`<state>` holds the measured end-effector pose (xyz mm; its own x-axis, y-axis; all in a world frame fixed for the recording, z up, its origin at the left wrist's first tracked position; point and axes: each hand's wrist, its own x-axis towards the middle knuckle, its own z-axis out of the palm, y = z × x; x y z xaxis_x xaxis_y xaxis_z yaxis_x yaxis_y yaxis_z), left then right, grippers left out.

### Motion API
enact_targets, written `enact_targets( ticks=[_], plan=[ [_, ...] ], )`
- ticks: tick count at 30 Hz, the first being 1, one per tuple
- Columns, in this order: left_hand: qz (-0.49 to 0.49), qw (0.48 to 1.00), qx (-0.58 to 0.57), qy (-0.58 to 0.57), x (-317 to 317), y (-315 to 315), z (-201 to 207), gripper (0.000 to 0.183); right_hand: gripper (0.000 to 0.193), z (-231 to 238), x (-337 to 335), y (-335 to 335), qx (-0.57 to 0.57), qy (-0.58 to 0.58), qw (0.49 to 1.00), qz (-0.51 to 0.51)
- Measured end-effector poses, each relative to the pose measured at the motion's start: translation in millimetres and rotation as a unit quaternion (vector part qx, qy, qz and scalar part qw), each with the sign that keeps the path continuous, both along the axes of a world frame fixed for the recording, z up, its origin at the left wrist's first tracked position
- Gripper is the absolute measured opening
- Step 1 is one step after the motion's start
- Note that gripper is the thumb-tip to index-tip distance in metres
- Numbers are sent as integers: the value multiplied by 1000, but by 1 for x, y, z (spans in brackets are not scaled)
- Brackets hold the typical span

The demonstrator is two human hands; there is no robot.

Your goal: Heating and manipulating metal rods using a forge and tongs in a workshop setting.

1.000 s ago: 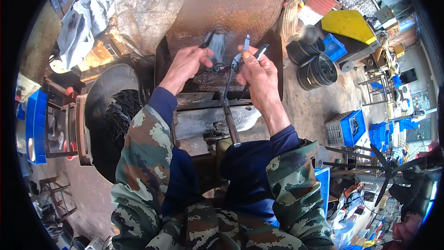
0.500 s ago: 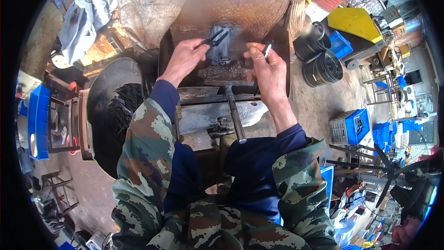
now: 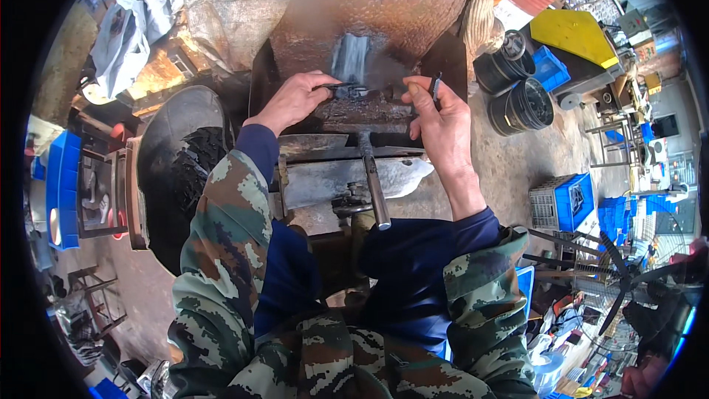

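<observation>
My left hand is closed on one end of a forked dark metal piece, which lies low over a rusty, grit-covered metal fixture. Whether the piece touches the fixture I cannot tell. To the right, my right hand has its thumb and fingers drawn together. A slim dark piece sticks up from between those fingers. A metal bar runs from the fixture toward my knees. Behind the fixture a pale, bluish-white streak shows on the brown sheet.
Left of my forearm stands a black bin heaped with dark metal pieces. Black buckets stand on the floor at right, a blue-lined crate nearer. A large fan is at lower right.
My left hand has lowered the forked piece from in front of the pale streak down to the fixture. My right hand has shifted slightly right and down, still with its slim dark piece.
</observation>
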<state>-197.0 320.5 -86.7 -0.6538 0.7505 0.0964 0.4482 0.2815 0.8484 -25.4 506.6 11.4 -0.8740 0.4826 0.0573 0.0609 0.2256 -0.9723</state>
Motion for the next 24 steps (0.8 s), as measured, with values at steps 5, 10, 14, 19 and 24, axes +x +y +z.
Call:
enact_targets(
  ticks=[5, 10, 14, 19, 24],
  plan=[
    [-9, 999, -11, 33, 5, -1, 14, 29, 17, -1, 5, -3, 51, -7, 998, 23],
    [61, 984, -95, 135, 14, 8, 33, 28, 17, 5, 21, -2, 112, -12, 992, 58],
    [160, 978, -54, 123, 1, -5, 25, 30, 16, 14, 42, 0, 128, -12, 986, 102],
    [230, 970, -81, 0, 3, -23, 22, 36, 28, -3, 60, -3, 283, 26, 928, 240],
    [249, 964, -76, -58, 7, -28, 26, 36, 42, -16, 84, -23, 368, 76, 870, 320]
  ],
)
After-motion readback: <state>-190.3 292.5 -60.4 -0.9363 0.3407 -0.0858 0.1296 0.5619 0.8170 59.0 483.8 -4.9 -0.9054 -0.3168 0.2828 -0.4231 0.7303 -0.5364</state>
